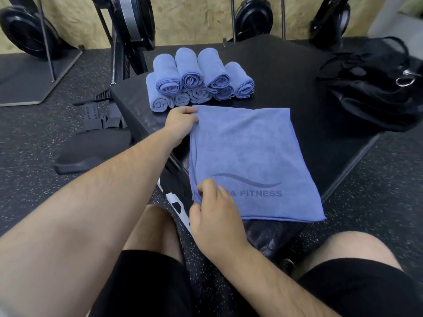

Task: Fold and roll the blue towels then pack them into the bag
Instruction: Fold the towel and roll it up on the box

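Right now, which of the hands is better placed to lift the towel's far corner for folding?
Left. The left hand already pinches the far left corner of the flat towel, near the rolled towels; the right hand holds the near edge.

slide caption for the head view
Left hand and right hand pinch one edge of a flat blue towel on a black padded platform, rolled blue towels behind

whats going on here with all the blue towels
A person has a blue towel spread flat on a black padded platform. The left hand grips its far left corner and the right hand pinches its near left edge, seemingly to fold it. A stack of rolled towels sits behind it; the black bag lies to the right.
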